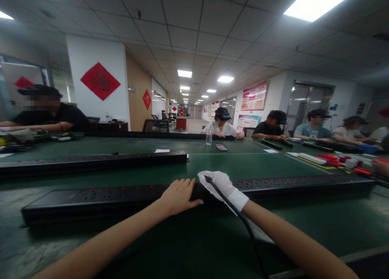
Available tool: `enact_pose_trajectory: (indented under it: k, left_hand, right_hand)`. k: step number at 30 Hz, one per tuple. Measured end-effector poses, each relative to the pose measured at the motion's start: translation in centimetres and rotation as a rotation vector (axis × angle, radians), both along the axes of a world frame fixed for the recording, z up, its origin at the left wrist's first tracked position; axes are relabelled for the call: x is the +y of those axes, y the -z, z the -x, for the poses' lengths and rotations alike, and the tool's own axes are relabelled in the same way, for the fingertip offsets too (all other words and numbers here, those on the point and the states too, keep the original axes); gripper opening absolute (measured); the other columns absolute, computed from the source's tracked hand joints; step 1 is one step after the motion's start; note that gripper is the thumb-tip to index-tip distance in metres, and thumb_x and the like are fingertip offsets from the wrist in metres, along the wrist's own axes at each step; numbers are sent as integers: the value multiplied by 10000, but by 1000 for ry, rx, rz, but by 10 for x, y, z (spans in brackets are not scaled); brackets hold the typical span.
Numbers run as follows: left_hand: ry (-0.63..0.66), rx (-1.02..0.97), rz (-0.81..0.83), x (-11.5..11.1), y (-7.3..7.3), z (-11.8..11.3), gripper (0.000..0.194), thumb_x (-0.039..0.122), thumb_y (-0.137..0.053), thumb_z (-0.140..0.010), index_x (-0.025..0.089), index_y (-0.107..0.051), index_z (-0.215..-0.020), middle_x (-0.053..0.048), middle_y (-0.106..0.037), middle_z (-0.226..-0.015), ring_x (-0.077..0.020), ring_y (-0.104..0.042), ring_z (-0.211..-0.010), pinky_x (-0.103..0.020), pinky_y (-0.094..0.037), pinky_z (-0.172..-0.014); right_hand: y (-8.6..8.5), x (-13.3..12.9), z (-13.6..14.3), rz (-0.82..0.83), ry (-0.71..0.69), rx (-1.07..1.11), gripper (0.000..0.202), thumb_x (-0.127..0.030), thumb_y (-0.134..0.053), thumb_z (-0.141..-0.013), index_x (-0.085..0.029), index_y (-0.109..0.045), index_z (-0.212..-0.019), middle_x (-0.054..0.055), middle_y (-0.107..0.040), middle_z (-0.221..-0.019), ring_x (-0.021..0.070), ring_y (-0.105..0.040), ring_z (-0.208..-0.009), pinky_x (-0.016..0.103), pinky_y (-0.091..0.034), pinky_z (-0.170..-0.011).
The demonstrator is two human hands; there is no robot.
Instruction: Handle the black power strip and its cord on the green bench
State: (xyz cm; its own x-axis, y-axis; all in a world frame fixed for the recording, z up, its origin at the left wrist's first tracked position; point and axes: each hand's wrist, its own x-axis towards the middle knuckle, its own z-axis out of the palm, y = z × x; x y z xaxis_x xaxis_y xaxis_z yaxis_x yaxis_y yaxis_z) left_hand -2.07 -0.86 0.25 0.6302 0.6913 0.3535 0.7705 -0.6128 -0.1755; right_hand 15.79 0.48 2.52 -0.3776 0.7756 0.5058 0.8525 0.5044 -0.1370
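Note:
A long black power strip (109,197) with a row of red dots along its top lies across the green table before me. My left hand (179,196), bare, grips the strip near its middle, fingers over the top and thumb along the front side. Just to the right, my right hand (220,185) wears a white glove and is closed around the end of a black cable (243,218). What sits on that cable end inside the fist is hidden. From the glove the cable runs down past my right forearm and out of the bottom edge.
Behind lies another black power strip (91,162). A water bottle (208,136) and a phone (221,147) stand farther back. Red and white parts (332,160) lie at right, with a co-worker's hand (379,165) near them. Several people sit around the table.

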Motion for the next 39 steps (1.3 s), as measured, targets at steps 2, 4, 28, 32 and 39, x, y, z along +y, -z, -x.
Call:
enact_pose_trajectory:
  k: [2, 4, 28, 32, 39]
  left_hand:
    - [4, 2, 2, 0, 0, 0, 702, 650, -288, -773, 93, -428, -1177, -161, -566, -1024, -275, -543, -895, -378, -386, -758]
    - [3, 6, 6, -1, -1, 0, 678, 640, -299, -776, 98, -444, -1155, -155, -567, -1020, -274, -544, -886, -378, -391, -753]
    - [-17, 26, 17, -4, -3, -1, 646, 630, -298, -779, 102, -462, -1113, -134, -573, -973, -267, -543, -858, -378, -405, -739]
    - [-29, 29, 20, -4, -3, -2, 632, 631, -301, -775, 109, -483, -1079, -130, -573, -981, -265, -543, -856, -372, -404, -736]
    - [-29, 26, 22, -4, -4, -3, 607, 606, -335, -774, 118, -459, -1113, -124, -571, -969, -259, -540, -875, -359, -392, -757]
  right_hand:
    - [4, -10, 0, -45, -3, 0, 286, -340, -416, -815, -257, -614, -1005, 18, -671, -873, 150, -616, -777, 220, -434, -707]
    - [7, -17, 0, -88, -28, 8, 338, -354, -396, -831, -244, -554, -1110, 37, -662, -911, 148, -611, -798, 226, -429, -736]
    - [8, -21, 0, -109, -152, 61, 306, -321, -427, -819, -220, -564, -1074, 38, -654, -913, 147, -605, -808, 229, -437, -744]
    - [9, -19, -1, -128, -179, 45, 310, -332, -421, -823, -218, -557, -1077, 41, -653, -916, 151, -605, -813, 234, -439, -750]
    - [10, -20, 0, -141, -151, 40, 299, -334, -412, -832, -223, -555, -1070, 34, -652, -906, 138, -602, -807, 218, -431, -746]
